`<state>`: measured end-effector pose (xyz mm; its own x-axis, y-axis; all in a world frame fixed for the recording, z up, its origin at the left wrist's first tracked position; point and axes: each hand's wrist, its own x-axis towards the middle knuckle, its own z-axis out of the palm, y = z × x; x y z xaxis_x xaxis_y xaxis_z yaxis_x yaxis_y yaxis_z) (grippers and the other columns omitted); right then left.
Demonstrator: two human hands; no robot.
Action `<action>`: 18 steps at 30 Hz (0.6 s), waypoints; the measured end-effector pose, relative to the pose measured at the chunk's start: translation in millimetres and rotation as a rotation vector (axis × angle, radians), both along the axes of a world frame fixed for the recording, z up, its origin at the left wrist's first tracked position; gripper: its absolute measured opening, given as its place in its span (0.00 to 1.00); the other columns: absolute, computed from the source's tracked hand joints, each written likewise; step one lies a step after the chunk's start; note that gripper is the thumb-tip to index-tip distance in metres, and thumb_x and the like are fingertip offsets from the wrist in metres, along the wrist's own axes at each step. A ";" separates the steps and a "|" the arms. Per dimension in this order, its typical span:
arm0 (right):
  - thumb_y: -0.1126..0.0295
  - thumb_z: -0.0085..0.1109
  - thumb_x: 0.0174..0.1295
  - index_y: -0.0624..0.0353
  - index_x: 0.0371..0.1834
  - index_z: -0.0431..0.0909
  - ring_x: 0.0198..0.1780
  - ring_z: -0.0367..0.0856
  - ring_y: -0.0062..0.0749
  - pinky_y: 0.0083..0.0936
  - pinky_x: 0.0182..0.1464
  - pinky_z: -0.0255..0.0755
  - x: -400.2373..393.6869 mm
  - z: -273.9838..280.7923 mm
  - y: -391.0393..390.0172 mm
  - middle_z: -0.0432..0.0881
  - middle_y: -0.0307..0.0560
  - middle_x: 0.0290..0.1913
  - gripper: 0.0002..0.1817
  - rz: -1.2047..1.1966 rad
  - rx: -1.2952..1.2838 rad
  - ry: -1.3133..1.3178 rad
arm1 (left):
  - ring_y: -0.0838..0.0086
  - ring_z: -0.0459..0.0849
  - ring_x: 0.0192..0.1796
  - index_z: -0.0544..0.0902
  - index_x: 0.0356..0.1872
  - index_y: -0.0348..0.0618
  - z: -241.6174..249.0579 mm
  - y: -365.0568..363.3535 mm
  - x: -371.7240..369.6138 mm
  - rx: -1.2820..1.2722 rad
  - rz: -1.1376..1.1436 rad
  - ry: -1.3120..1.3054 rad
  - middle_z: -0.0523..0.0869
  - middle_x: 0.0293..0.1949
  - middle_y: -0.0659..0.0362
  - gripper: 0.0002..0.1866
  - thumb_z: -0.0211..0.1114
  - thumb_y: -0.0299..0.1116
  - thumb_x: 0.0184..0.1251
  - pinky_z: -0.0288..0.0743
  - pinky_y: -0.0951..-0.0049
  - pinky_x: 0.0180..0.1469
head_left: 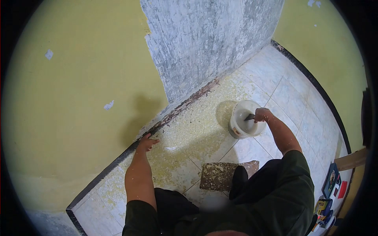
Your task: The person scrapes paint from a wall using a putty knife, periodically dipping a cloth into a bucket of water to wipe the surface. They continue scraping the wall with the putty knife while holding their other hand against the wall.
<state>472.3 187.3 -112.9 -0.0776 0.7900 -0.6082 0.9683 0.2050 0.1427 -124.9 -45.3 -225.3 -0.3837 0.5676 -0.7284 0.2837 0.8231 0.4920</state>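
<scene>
My right hand [262, 115] is closed on a putty knife [249, 117], its dark blade pointing down into a white plastic bucket [234, 125]. Pale, milky liquid [247, 126] lies in the bucket. My fingers hide the handle. Low by the dark baseboard [118, 158], my left hand [147, 142] is held with its fingers apart and nothing in it. Beside it, yellow paint flakes [185, 126] cover the floor along the wall. Above, a scraped grey-white patch [204, 43] borders the yellow paint [86, 70].
A brown mat [215, 176] strewn with flakes lies by my shoe [238, 181]. On the right stands a wooden piece of furniture [350, 159], with a dark tray [330, 180], a red item [343, 189] and several small items near it. Pale tiles [291, 98] cover the floor.
</scene>
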 end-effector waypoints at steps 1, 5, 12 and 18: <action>0.57 0.76 0.51 0.58 0.41 0.90 0.38 0.90 0.39 0.36 0.44 0.82 -1.1 0.9 -0.8 0.91 0.46 0.34 0.19 -0.018 -0.013 -0.018 | 0.72 0.79 0.31 0.58 0.81 0.55 1.0 0.8 0.9 0.001 -0.003 0.000 0.89 0.43 0.58 0.57 0.83 0.48 0.50 0.74 0.64 0.33; 0.55 0.77 0.51 0.57 0.45 0.90 0.44 0.90 0.42 0.38 0.48 0.82 -0.8 -1.6 -3.0 0.91 0.48 0.40 0.22 -0.030 -0.006 -0.033 | 0.72 0.79 0.32 0.59 0.81 0.56 3.2 2.2 3.5 -0.008 -0.016 0.011 0.89 0.44 0.59 0.56 0.83 0.48 0.51 0.75 0.63 0.35; 0.55 0.76 0.50 0.57 0.48 0.89 0.51 0.89 0.46 0.40 0.54 0.81 -1.2 -9.0 -2.4 0.91 0.51 0.47 0.24 -0.012 -0.024 -0.038 | 0.72 0.80 0.33 0.60 0.80 0.56 -1.3 2.2 1.7 -0.002 -0.019 0.004 0.90 0.44 0.59 0.56 0.83 0.49 0.50 0.75 0.63 0.36; 0.56 0.75 0.50 0.57 0.47 0.90 0.49 0.90 0.45 0.39 0.51 0.82 -2.1 -14.7 -2.9 0.91 0.50 0.44 0.23 -0.007 -0.039 -0.021 | 0.70 0.80 0.34 0.60 0.80 0.57 -1.0 2.8 2.9 -0.010 -0.020 -0.001 0.88 0.48 0.58 0.55 0.83 0.48 0.50 0.76 0.63 0.38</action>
